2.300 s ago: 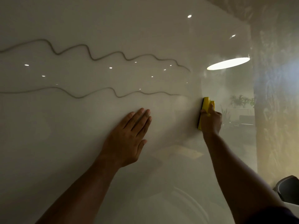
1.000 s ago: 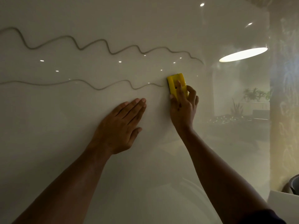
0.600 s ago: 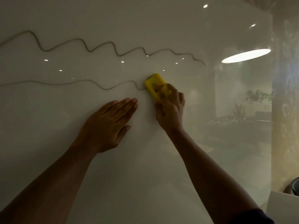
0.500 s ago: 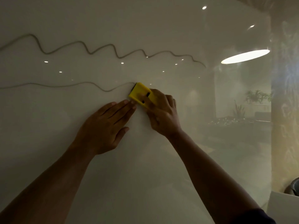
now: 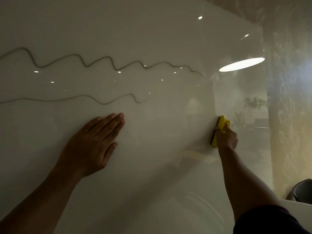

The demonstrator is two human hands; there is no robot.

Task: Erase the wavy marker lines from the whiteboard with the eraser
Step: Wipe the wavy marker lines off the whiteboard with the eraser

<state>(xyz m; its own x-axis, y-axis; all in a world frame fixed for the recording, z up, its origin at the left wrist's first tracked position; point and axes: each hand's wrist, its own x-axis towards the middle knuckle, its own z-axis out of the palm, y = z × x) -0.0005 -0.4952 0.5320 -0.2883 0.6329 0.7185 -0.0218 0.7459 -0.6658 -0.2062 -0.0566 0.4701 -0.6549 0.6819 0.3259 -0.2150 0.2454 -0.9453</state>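
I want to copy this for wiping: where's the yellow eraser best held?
Grip the yellow eraser by its yellow back, coming from the room side, as the right hand does. Its dark pad side faces the whiteboard, so that face should stay free.

Bare whiteboard [image 5: 160, 132] lies between left hand [image 5: 91, 144] and eraser [image 5: 217, 130].

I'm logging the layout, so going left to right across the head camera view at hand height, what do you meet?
Left hand flat on the whiteboard → yellow eraser → right hand gripping it → dark chair.
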